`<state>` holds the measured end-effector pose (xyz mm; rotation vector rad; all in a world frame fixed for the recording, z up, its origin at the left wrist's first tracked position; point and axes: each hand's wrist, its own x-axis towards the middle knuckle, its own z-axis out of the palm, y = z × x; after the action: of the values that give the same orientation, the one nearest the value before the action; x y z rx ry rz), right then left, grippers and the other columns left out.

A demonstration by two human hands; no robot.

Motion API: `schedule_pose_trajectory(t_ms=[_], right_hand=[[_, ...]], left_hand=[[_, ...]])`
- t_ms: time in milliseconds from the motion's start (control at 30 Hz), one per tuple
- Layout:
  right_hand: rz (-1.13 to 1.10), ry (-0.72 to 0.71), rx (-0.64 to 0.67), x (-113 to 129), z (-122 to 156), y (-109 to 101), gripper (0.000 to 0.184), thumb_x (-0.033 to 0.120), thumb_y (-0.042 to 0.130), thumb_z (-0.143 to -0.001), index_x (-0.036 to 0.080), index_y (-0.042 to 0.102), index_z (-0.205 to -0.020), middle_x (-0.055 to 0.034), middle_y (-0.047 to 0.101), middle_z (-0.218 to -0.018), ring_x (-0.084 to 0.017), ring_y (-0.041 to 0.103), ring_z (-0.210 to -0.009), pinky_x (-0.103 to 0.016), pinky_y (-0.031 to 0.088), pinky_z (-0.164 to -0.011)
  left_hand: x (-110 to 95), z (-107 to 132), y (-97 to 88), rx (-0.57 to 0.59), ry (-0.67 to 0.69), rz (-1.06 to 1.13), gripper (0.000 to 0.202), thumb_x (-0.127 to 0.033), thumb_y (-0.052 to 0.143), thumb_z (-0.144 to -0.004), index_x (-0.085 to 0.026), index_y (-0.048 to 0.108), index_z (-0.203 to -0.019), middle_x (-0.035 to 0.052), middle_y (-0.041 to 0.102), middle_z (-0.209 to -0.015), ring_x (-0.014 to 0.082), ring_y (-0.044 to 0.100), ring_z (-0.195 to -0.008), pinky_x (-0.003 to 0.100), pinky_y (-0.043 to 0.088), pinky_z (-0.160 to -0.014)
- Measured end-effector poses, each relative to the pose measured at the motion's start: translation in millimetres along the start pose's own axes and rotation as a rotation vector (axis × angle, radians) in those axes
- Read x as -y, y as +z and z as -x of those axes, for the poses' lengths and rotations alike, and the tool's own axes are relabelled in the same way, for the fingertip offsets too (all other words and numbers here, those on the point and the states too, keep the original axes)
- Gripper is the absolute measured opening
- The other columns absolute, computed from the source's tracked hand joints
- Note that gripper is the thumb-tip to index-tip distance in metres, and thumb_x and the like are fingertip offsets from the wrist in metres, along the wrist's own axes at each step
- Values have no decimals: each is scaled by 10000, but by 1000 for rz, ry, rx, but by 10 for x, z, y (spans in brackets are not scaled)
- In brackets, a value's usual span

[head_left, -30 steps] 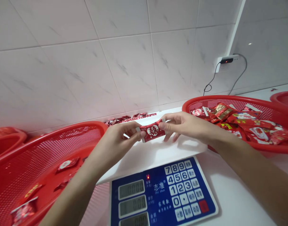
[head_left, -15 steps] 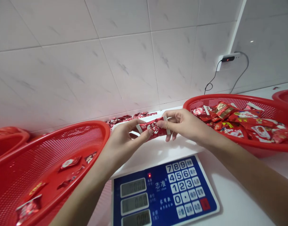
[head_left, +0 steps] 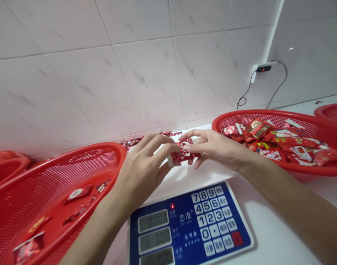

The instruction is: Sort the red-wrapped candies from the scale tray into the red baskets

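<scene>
A small red-and-white wrapped sweet [head_left: 186,152] is held between my two hands above the white pan [head_left: 168,187] of a scale. My left hand [head_left: 146,162] has its fingers bent over the sweet's left end, and the thumb is mostly hidden behind them. From the other side my right hand [head_left: 218,149] pinches the sweet, with the thumb on its front and the other fingers behind. Below both hands lies the scale's blue keypad panel [head_left: 187,224], with a small red light lit.
On the left a red plastic basket [head_left: 74,162] holds several wrapped sweets [head_left: 77,194]. To the right, another red basket [head_left: 268,113] is heaped with sweets [head_left: 284,141]. More sweets [head_left: 135,141] lie along the tiled wall. A plugged-in socket box [head_left: 263,69] hangs there with cables.
The sweet has turned and tilted in my hands. My left hand has rolled over, so its back now faces up and its fingers cover the sweet's left end. My right hand keeps its pinch.
</scene>
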<state>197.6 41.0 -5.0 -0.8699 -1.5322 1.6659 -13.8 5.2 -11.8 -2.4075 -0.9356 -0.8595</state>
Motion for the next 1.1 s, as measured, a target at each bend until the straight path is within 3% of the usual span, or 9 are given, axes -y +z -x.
schedule_pose_trajectory(t_ms=[133,200,267,500,633,733,933,1033,1100], right_hand=[[65,-72,-97,9,-2,-4,406,52,773,-845,133,588,-1197,-1,711,-744,-111,687,-606,-197,585,-574],[95,-77,-99,16,-5,12,333,60,726,-895,131,591,-1192,-9,716,-759,-114,697,-631,-212,602,-610],[101,-48,-91,30,-7,34,277,52,658,-944,129,614,-1206,10,684,-705,-116,697,-656,-232,620,-658],[120,31,-81,74,11,51,294,56,554,-1001,126,642,-1273,17,637,-681,-126,679,-673,-271,628,-712],[129,40,-59,58,1,56,257,80,552,-1008,146,641,-1241,17,625,-697,-129,687,-714,-261,624,-727],[181,40,-89,-2,-42,10,216,128,540,-1020,168,626,-1214,-34,696,-851,-144,714,-816,-259,614,-758],[658,-126,-479,43,17,-380,288,174,575,-975,198,624,-1258,-125,703,-1253,-237,687,-1125,-374,552,-958],[872,-123,-714,159,94,-655,345,155,535,-964,176,640,-1292,-129,709,-1260,-259,677,-1151,-408,524,-987],[1000,-59,-771,180,99,-847,346,171,572,-931,164,665,-1265,-135,735,-1182,-277,700,-1083,-413,531,-940]], left_hand=[[37,-9,8,33,-390,360,412,-490,746,-876,-212,612,-1149,103,721,-1179,274,685,-1076,431,559,-906],[49,-7,13,129,-591,632,408,-499,732,-873,-199,603,-1118,102,741,-1131,265,716,-1014,421,580,-874],[59,-8,20,219,-692,844,376,-475,725,-879,-181,618,-1088,109,762,-1091,256,738,-972,408,590,-868],[52,-46,34,205,-761,992,419,-456,813,-799,-161,631,-1035,121,788,-1073,245,762,-925,379,608,-870],[43,-63,12,223,-754,944,363,-446,793,-802,-179,637,-991,103,793,-1029,244,762,-906,382,614,-847],[62,-50,3,202,-763,813,311,-425,765,-794,-188,646,-955,79,782,-921,243,751,-853,373,609,-775],[111,-10,5,200,-797,612,262,-433,690,-808,-200,631,-911,80,753,-872,257,724,-815,412,574,-759],[115,-19,0,187,-798,639,301,-465,696,-787,-196,619,-896,89,747,-888,252,716,-810,404,563,-754],[116,-18,3,198,-807,639,306,-465,694,-783,-197,608,-904,77,740,-841,245,707,-783,394,552,-742]])
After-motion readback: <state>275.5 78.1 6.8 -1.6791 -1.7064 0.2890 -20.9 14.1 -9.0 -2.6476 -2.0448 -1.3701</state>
